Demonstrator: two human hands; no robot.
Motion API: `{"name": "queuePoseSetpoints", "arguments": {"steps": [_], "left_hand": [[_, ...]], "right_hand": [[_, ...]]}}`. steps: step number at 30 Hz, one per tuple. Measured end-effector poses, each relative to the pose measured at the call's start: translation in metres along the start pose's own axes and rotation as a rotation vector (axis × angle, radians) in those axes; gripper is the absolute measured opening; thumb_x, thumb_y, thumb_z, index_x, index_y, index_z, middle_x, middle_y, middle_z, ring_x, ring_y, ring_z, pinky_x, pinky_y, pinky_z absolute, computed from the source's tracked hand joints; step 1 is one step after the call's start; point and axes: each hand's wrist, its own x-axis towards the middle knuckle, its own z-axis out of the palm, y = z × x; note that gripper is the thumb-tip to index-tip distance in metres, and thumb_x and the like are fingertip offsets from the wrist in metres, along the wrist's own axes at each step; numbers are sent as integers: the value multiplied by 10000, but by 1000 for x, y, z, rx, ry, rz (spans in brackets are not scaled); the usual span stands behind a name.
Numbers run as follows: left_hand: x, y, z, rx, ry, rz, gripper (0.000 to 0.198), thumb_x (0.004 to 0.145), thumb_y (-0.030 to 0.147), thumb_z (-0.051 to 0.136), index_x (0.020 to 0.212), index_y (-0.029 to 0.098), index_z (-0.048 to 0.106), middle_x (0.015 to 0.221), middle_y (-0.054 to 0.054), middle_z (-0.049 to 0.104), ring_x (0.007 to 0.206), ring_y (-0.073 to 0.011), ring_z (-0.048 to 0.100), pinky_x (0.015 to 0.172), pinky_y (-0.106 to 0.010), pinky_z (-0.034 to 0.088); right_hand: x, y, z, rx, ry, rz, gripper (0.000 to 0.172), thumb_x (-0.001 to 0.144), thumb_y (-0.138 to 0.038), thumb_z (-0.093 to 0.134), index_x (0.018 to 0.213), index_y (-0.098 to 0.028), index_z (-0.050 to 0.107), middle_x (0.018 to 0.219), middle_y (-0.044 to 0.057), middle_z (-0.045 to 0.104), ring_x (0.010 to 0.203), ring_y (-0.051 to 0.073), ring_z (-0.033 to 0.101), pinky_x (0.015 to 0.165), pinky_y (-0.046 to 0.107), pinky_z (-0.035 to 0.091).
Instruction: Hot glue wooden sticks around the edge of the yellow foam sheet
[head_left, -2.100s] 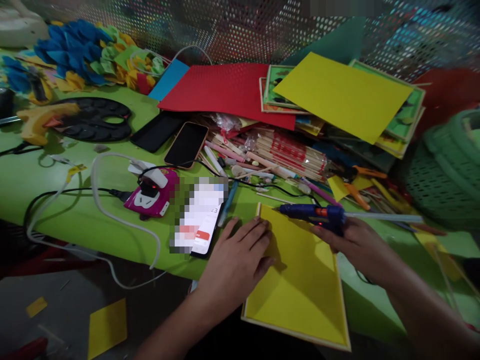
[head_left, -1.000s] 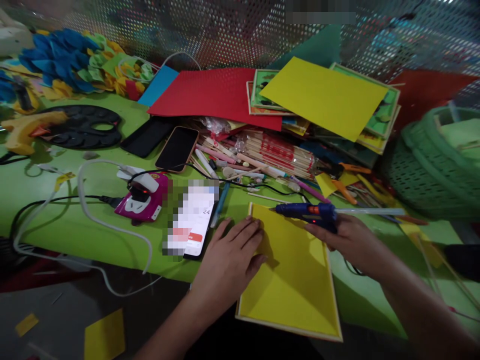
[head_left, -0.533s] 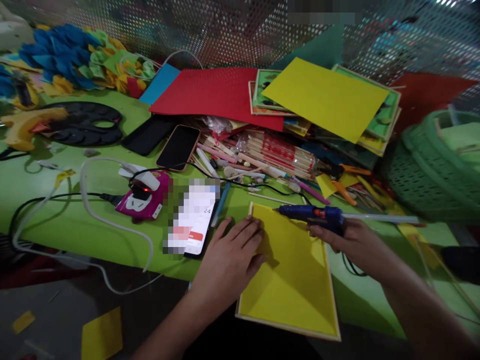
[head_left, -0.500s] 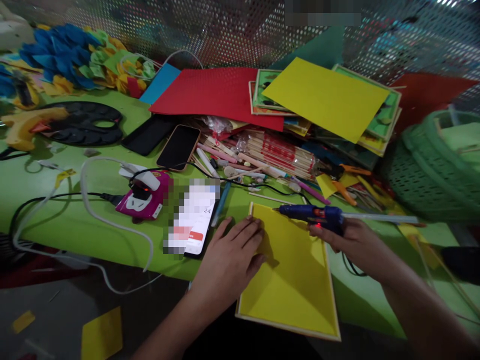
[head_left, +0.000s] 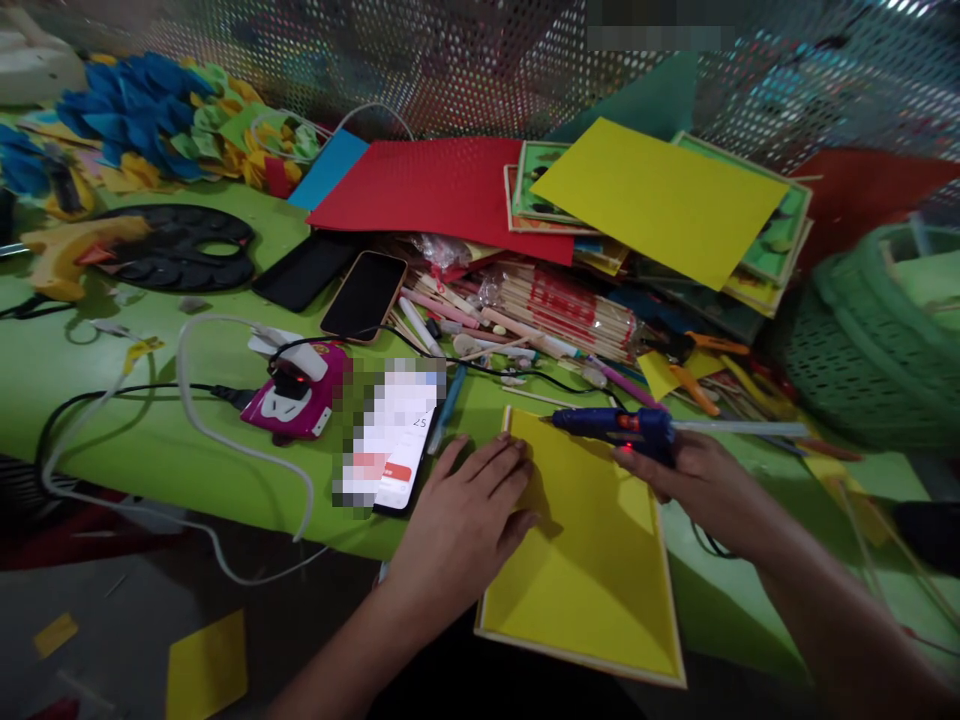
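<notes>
A yellow sheet lies at the table's front edge, with thin pale sticks along its left, right and near sides. My left hand rests flat across its left edge, fingers stretched out. In my right hand is a blue hot glue gun, its red light lit and a long glue stick jutting from the back. The nozzle points left, over the far edge of the sheet near the far left corner. Whether the tip touches the sheet, I cannot tell. Just beyond that edge lies a loose thin stick.
Left of the sheet are a lit phone and a magenta power strip with cables. Behind lie bundled sticks, pens, red card and yellow card. A green basket stands right; a yellow glue gun lies left.
The glue gun has slid slightly left along the sheet's far edge, towards the corner. My left hand stays in place on the sheet. The view has shifted a little.
</notes>
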Motion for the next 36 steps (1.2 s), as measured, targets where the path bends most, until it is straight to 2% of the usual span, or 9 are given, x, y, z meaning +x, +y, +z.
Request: {"name": "queuePoseSetpoints", "arguments": {"steps": [8, 13, 25, 32, 36], "left_hand": [[0, 0, 1, -13, -8, -5, 373, 1027, 350, 503, 1358, 196, 581, 1492, -60, 578, 1428, -218, 481, 1201, -507, 333], [0, 1, 1, -10, -14, -11, 365, 1029, 354, 502, 1353, 206, 582, 1502, -51, 569, 1437, -217, 472, 1198, -493, 324], [0, -1, 2, -3, 0, -1, 361, 1029, 354, 504, 1356, 219, 574, 1508, -19, 564, 1424, -208, 487, 1183, -501, 345], [0, -1, 0, 14, 8, 4, 350, 1029, 349, 502, 1341, 211, 584, 1501, -30, 570, 1419, -219, 495, 1178, -507, 349], [0, -1, 1, 14, 2, 2, 354, 1034, 354, 490, 1349, 215, 575, 1509, -19, 563, 1422, -207, 490, 1185, -507, 339]], "right_hand": [[-3, -3, -3, -23, 32, 6, 441, 876, -602, 594, 621, -245, 639, 482, 1, 511, 575, 221, 575, 531, 305, 420], [0, -7, 0, -3, -9, 0, 483, 877, -621, 578, 592, -232, 604, 508, 10, 535, 545, 203, 545, 506, 295, 392], [-14, -7, -16, -52, -8, 132, 516, 862, -621, 569, 520, -239, 508, 457, 3, 455, 476, 206, 479, 524, 332, 416], [-9, -10, -10, -73, 2, 60, 535, 885, -629, 539, 526, -236, 486, 459, 6, 466, 471, 192, 464, 503, 317, 379], [-7, -10, -10, -82, -17, 68, 524, 888, -643, 527, 555, -240, 496, 472, 8, 483, 477, 200, 472, 509, 322, 379]]}}
